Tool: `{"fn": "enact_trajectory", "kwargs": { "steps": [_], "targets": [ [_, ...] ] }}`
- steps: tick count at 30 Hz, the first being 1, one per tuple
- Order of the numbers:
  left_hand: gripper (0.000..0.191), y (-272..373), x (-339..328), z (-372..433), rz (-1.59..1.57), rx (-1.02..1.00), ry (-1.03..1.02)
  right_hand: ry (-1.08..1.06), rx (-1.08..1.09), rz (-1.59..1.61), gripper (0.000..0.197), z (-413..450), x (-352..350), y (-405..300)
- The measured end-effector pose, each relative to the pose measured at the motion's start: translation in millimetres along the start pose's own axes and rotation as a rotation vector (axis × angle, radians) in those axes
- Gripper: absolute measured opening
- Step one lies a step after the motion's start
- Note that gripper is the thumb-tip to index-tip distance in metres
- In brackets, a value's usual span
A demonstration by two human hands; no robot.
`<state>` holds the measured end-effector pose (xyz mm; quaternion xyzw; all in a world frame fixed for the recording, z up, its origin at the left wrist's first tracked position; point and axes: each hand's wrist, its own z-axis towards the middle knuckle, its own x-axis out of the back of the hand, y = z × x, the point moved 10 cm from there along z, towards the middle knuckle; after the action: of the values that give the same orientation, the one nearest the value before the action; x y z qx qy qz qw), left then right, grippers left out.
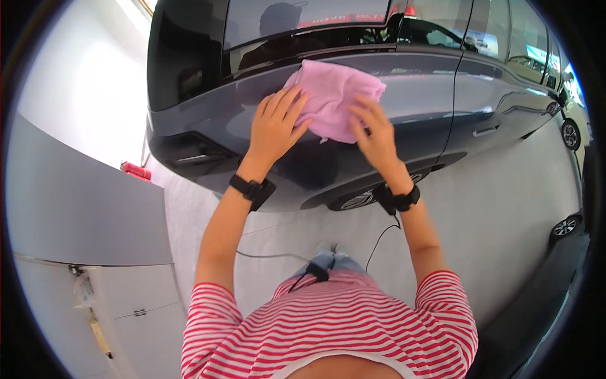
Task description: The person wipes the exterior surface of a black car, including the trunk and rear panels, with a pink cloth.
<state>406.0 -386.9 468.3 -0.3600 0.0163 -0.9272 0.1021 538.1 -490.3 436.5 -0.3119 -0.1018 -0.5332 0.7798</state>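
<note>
A pink cloth (331,97) lies bunched against the dark grey rear side panel (416,90) of a car, just below its rear side window (307,21). My left hand (279,123) rests on the cloth's left edge with fingers spread. At its right part, my right hand (376,130) touches the cloth with bent, slightly blurred fingers; whether it pinches the fabric is unclear. Both wrists wear black straps with small devices, and a thin cable hangs from the right one.
The car's wheel (360,199) is below my hands, its door handle (486,130) to the right. Red cylinders (136,170) lie by a grey partition (85,203) at left. Another dark car (530,284) stands at lower right. A cable (274,256) runs near my waist.
</note>
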Motion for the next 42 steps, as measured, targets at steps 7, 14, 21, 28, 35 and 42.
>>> {"fn": "enact_trajectory", "kwargs": {
  "steps": [7, 14, 21, 28, 35, 42],
  "targets": [
    [0.034, -18, -13, 17, -0.401, 0.516, 0.219, 0.628, -0.598, 0.430, 0.046, -19, -1, 69],
    [0.028, -38, 12, 31, -0.257, 0.428, 0.406, 0.505, -0.520, 0.656, 0.046, 9, 14, 54],
    [0.020, -19, 57, 39, -0.502, 0.234, 0.691, 0.592, -0.075, -0.175, 0.019, 37, 87, -37],
    [0.023, -5, 89, 27, -0.938, 0.369, 0.603, 0.654, -0.105, 0.236, 0.018, 44, 102, -81],
    [0.045, 18, -9, 41, -0.205, 0.205, 0.290, 0.357, -0.027, -0.340, 0.038, 78, -12, -4],
    [0.054, 9, -33, 15, 0.032, 0.300, 0.133, 0.223, 0.199, -0.428, 0.054, 32, -27, -55]
  ]
}}
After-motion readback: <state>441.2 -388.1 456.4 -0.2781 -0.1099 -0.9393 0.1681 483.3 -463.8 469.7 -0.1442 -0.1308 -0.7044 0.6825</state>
